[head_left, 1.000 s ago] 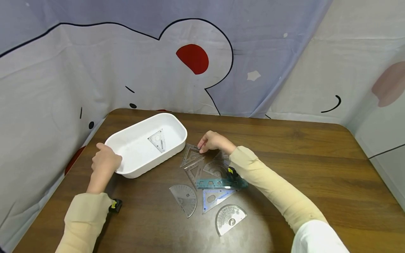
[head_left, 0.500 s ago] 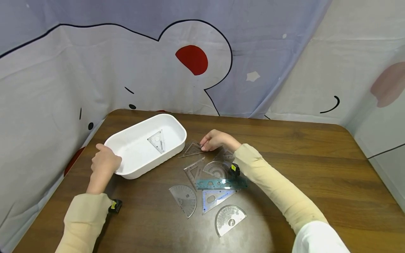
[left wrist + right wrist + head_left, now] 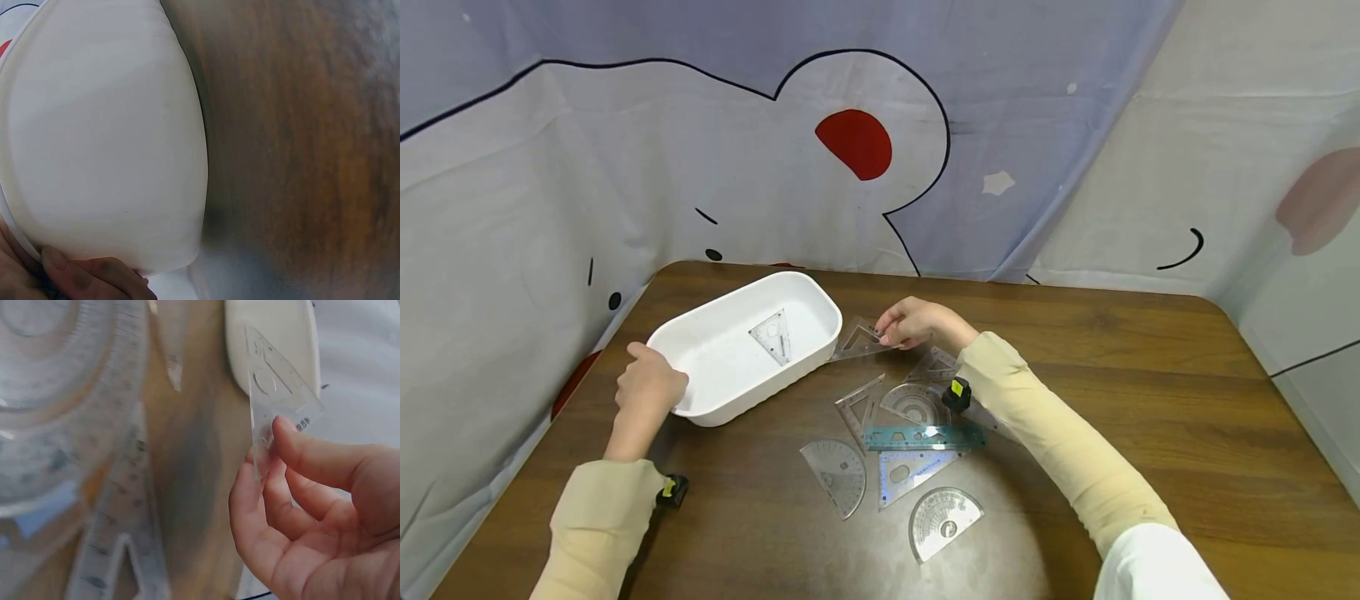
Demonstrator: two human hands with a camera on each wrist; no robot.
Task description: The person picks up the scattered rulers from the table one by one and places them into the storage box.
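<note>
A clear set square (image 3: 852, 347) is pinched between the thumb and fingers of my right hand (image 3: 913, 323), beside the right end of a white plastic tray (image 3: 760, 395). In the right wrist view the set square (image 3: 275, 403) stands tilted, its tip overlapping the tray (image 3: 275, 319). My left hand (image 3: 651, 379) grips the tray's left end; the left wrist view shows its fingers (image 3: 106, 275) at the rim, below the white outer wall (image 3: 106, 144). Inside the tray lies one small clear set square (image 3: 785, 337).
On the wooden table (image 3: 1120, 358), a teal ruler (image 3: 895, 437) lies across other clear pieces, including a blue-marked set square (image 3: 891, 487) and a protractor (image 3: 917, 404). Two half-round protractors (image 3: 838, 475) lie nearer the front. A printed curtain (image 3: 700, 150) hangs behind.
My right hand has lifted the set square off the pile and drawn it back and slightly right, turning it. Left hand and tray stay in place.
</note>
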